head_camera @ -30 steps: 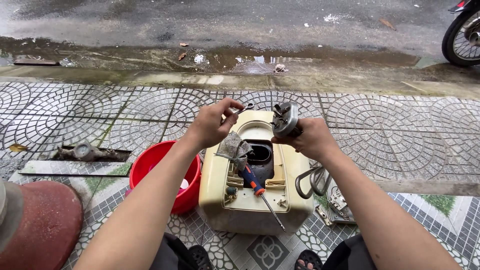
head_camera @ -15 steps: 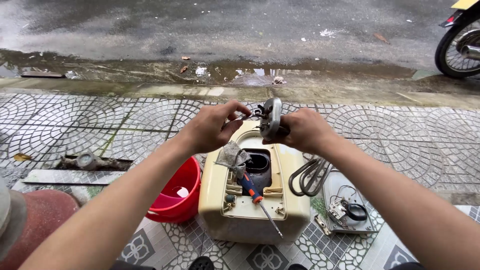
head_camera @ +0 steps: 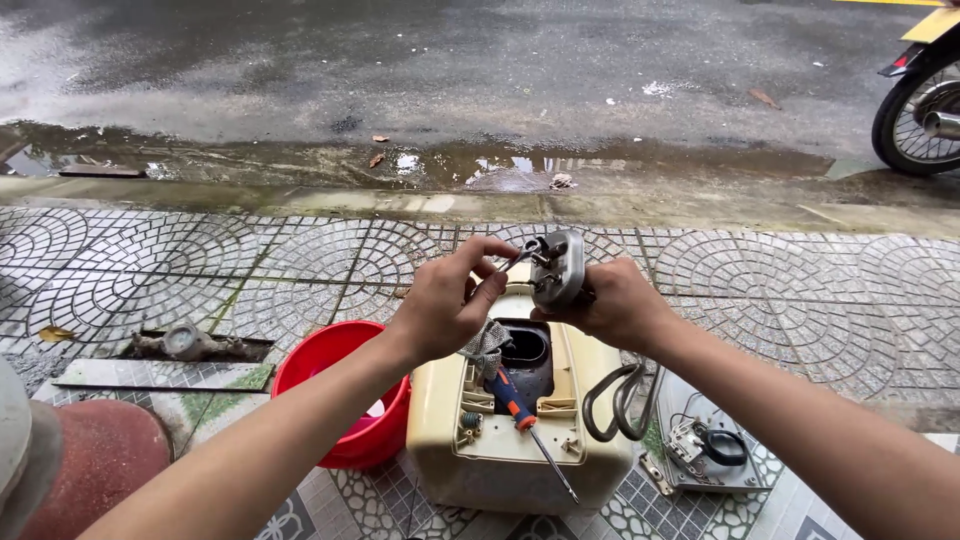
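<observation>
Metal flange plate (head_camera: 560,266): gripped upright in right hand (head_camera: 610,305); left hand (head_camera: 445,305), just beside, pinches its terminal.

Motorbike wheel (head_camera: 918,112) cropped; red stool (head_camera: 70,470) cropped.

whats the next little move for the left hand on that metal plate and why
Probably a small turn of the left hand fingertips on the thin metal piece at the plate's edge. The right hand grips the grey metal plate upright above the cream appliance housing, and the left pinches that piece against it. The screwdriver lies unused on the housing, so finger work seems likely.
</observation>
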